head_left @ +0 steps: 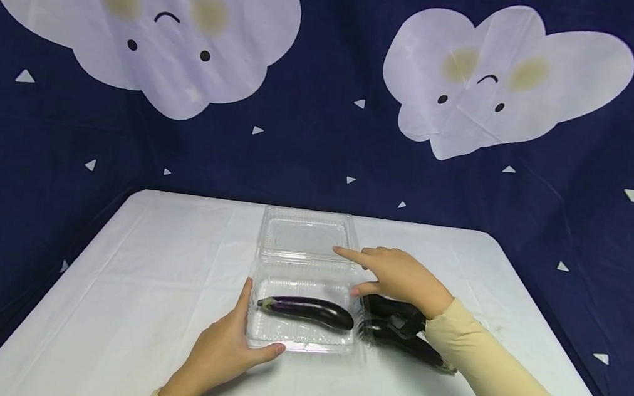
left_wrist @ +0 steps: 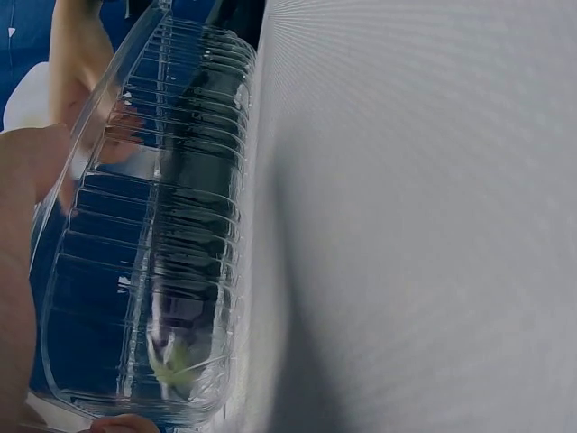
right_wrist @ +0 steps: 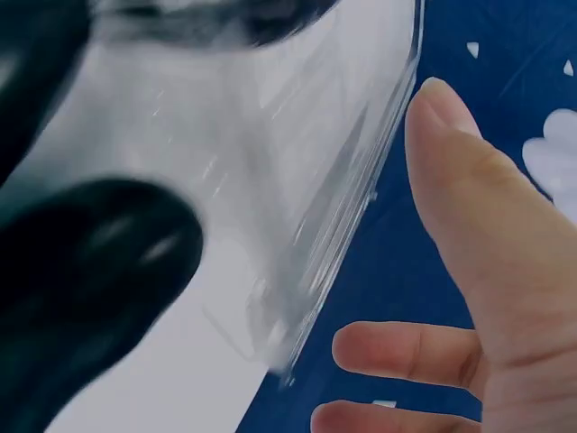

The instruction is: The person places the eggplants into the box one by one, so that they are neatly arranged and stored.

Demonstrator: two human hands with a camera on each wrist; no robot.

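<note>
Fingers spread: left hand (head_left: pixel 220 348) against hinged clear plastic clamshell (head_left: pixel 298 282) holding one eggplant (head_left: pixel 308 310); right hand (head_left: pixel 402 276) near its right rim, contact uncertain; further eggplants (head_left: pixel 416 349) alongside

This looks like a makeshift, curtained-off corner: a dark blue cloth (head_left: pixel 330 42) hangs behind and along both sides of a white-covered tabletop (head_left: pixel 170 260). Its printed clouds (head_left: pixel 164 71) wear upside-down faces, nursery style, with small white triangles (head_left: pixel 633 195) scattered about. Whether the room is in a home, office or lab, I cannot tell.
</note>
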